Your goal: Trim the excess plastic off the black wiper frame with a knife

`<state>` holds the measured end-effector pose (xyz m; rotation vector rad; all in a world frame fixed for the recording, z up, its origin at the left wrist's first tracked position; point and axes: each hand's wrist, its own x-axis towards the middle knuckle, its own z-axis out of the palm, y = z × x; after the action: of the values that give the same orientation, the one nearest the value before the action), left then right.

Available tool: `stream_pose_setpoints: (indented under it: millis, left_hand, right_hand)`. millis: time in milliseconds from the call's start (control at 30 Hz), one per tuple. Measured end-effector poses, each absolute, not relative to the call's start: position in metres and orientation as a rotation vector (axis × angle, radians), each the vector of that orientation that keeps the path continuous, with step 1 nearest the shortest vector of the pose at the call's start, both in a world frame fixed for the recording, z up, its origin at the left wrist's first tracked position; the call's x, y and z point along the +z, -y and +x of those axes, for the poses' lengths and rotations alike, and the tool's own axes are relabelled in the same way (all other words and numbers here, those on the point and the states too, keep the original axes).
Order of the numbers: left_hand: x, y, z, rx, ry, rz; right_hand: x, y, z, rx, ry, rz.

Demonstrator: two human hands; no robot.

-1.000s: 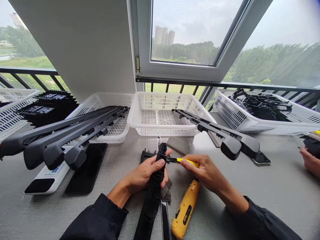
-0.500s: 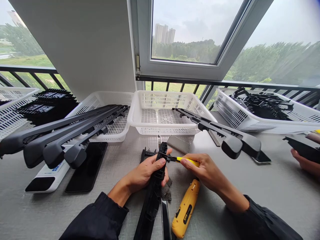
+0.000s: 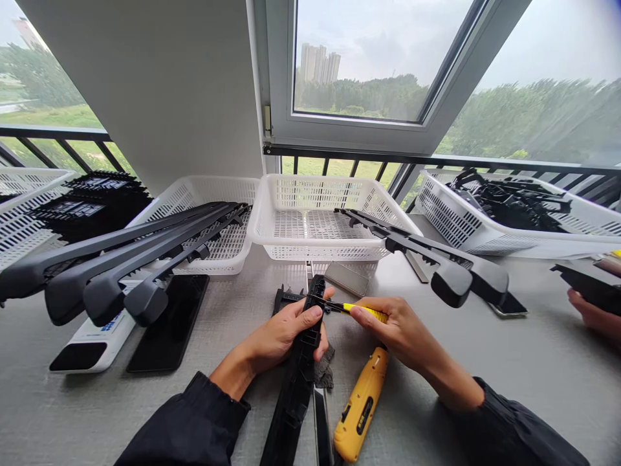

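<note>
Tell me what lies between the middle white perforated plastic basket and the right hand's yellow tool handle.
The head view shows a flat, grey rectangular slab on the grey tabletop between the basket and handle.

Your held strip (image 3: 291, 401) shows satin-sheen black plastic; the near yellow tool (image 3: 361, 408), smooth plastic; the left slab (image 3: 167, 327), glossy, glass-like; your sleeves (image 3: 189, 421), matt cloth.
</note>
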<state>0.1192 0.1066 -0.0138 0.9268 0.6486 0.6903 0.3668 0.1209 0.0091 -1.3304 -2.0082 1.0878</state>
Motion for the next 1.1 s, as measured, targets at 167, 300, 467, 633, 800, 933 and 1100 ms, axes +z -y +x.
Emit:
stream_pose_setpoints:
  millis: [167,300,467,633,800,933,1100]
  left_hand:
    - [-0.0152,-0.1065,0.1195,0.697,-0.649,0.922]
    - [-0.0157,-0.1066,0.1197,0.696,-0.65,0.925]
    - [-0.0157,-0.1062,0.1194,0.7,-0.651,0.927]
    - [-0.0158,-0.1061,0.1193,0.698,-0.654,0.935]
    - [-0.0156,-0.1061,0.1199,0.699,-0.662,0.949]
    - [-0.0143,-0.1053,0.1187,0.693,-0.633,0.956]
    - [-0.0134,-0.1052,0.1176,0.649,-0.554,0.971]
  right_hand:
    - [0.0085,-0.1206,0.3668,1.09,2.002,-1.336]
    - [0.0081,-0.1207,0.3669,1.084,2.011,-1.341]
    - [0.0081,-0.1212,0.3667,1.075,2.012,-1.333]
    - [0.0085,-0.121,0.3663,1.063,2.019,-1.342]
    - [0.0078,-0.1211,0.3661,1.067,2.007,-1.338]
    - [0.0064,-0.1194,0.3656,1.035,1.971,-1.312]
    - [0.0048,-0.1157,0.3658,0.927,1.866,-1.288]
